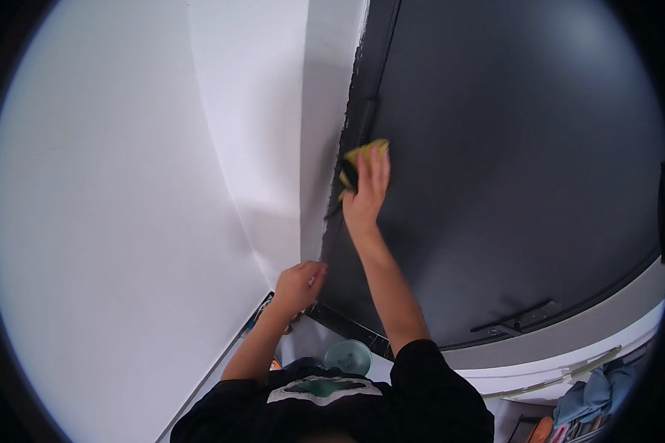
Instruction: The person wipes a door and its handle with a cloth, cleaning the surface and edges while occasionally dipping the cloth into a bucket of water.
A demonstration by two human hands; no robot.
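My right hand [367,191] presses a yellow and black cloth [364,158] against the dark frame at the hinge side of a dark grey door [510,177]. Just above the cloth, a hinge [368,117] shows on the frame. Lower and to the left, my left hand [301,285] is raised near the bottom part of the frame's rough edge, its fingers curled. Whether it holds something small cannot be told. A dark door handle [518,321] is at the lower right of the door.
White walls [116,194] meet in a corner at my left. On the floor stands a light green basin [348,357], with small items partly hidden behind my left forearm. Blue-grey fabric [593,393] and an orange object [541,430] lie at the lower right.
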